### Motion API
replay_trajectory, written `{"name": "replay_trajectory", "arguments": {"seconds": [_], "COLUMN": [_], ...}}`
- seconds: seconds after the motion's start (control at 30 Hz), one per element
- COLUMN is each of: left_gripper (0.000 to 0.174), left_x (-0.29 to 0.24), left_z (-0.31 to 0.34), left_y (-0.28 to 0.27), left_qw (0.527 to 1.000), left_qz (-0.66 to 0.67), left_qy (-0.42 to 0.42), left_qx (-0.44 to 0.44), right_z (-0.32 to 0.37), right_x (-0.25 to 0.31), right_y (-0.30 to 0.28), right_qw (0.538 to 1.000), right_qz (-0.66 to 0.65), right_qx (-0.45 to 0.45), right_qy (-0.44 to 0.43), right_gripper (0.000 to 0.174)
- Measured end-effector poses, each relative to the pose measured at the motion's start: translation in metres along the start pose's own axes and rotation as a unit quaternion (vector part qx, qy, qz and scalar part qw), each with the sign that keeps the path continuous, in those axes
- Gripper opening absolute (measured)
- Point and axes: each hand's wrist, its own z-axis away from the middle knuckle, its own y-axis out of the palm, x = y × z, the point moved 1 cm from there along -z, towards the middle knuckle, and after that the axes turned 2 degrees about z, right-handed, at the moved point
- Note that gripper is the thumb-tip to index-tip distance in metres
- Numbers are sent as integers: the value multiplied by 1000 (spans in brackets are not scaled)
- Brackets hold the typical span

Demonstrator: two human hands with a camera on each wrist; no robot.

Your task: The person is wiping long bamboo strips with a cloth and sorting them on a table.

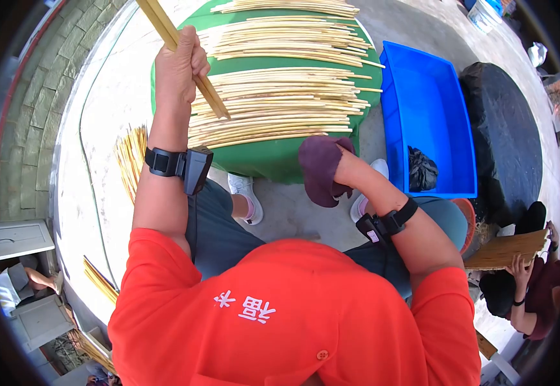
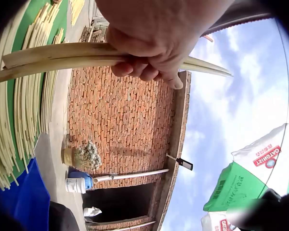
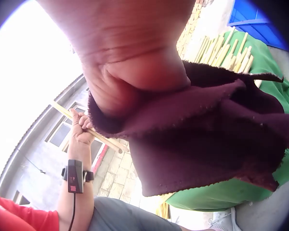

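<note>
Well, closest to me is the red shirt [image 1: 280, 302], and out from it reach both arms. The right hand [image 1: 345, 166] disappears into a maroon cloth [image 1: 318, 172]; its fingers are hidden, so from here I can't tell whether they are spread or gripping. The left hand [image 1: 180, 67], farther out, is a fist wrapped round a few pale wooden rods [image 1: 211, 96], thumb laid along them. In the head view their long axis slants from upper left to lower right, the lower end jutting past the fist over the table. For me everything turns on that end: it points roughly toward the cloth, which sits to its right and nearer the body, apart from it. The left hand has the rods; of the two hands, the right looks the one to close that gap, I judge. Beneath the lower end, the nearest band of loose rods [image 1: 273, 106] runs left to right on the green tablecloth [image 1: 261, 159], so the held ones cross it at an angle. More bands lie beyond. To their right stands a blue plastic tub [image 1: 429, 109], and farthest off is a brick wall [image 2: 130, 110].
</note>
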Motion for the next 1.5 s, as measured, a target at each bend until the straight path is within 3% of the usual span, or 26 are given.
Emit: {"name": "replay_trajectory", "arguments": {"seconds": [0.03,0.07,0.13,0.17,0.23,0.27,0.33,0.37,0.43,0.47,0.53,0.57,0.67,0.73,0.77,0.87,0.93,1.03,1.13,1.27,1.33,1.37,1.43,1.47,1.5], "left_gripper": [39,40,44,44,48,50,51,51,52,52,53,49,48,46,44,42,43,46,47,48,47,47,43,43,43], "left_x": [1,4,47,66,89,87,131,139,164,171,189,178,193,198,204,202,198,201,201,197,196,197,195,189,182], "left_z": [-1,-2,-14,-13,-13,-13,-15,-12,-12,-11,-12,-12,-11,-12,-13,-12,-11,-9,-11,-12,-12,-13,-17,-22,-30], "left_y": [0,-3,-2,-7,-17,-15,-41,-54,-59,-68,-70,-58,-60,-63,-70,-71,-70,-73,-76,-72,-70,-71,-72,-68,-65], "left_qw": [989,988,905,905,786,792,689,688,706,705,720,691,685,673,670,645,622,613,608,594,599,598,642,642,670], "left_qz": [-143,-152,-394,-394,-557,-542,-655,-655,-644,-644,-641,-659,-659,-668,-669,-694,-722,-737,-743,-753,-754,-755,-728,-730,-709], "left_qy": [-31,-27,-76,-76,-8,-66,-31,-32,-40,-41,4,-47,-24,-47,-38,-49,-68,-78,-73,-85,-75,-76,28,29,1], "left_qx": [17,15,144,144,269,275,310,311,292,293,266,294,311,315,318,315,295,273,271,271,260,257,239,234,220], "right_z": [1,1,-1,0,0,2,11,12,19,16,15,15,16,20,22,22,17,13,11,8,4,4,5,7,8], "right_x": [-5,-5,-3,-3,1,2,0,1,0,0,-3,-3,0,1,0,0,0,2,4,5,6,6,6,4,2], "right_y": [11,12,15,11,5,9,23,17,2,7,27,33,46,53,43,9,8,2,24,16,4,1,-5,-11,-19], "right_qw": [992,992,977,977,946,946,861,860,930,929,863,862,900,851,850,863,916,939,907,908,970,970,966,966,965], "right_qz": [-55,-55,-186,-186,-312,-313,-507,-507,-363,-364,-504,-505,-435,-516,-518,-495,-394,-330,-413,-402,-235,-233,-239,-235,-242], "right_qx": [-115,-115,-79,-80,80,80,-38,-39,-8,-7,38,41,-40,-96,-94,-98,-51,-49,-74,-92,0,0,-45,-47,-42], "right_qy": [-23,-23,-65,-65,-29,-29,-31,-31,-61,-61,-5,-2,-2,14,16,-20,-52,-83,-49,-71,-69,-72,-91,-95,-89], "right_gripper": [10,10,9,9,8,8,9,9,11,11,16,16,13,22,22,19,16,14,13,12,11,11,9,9,9]}}
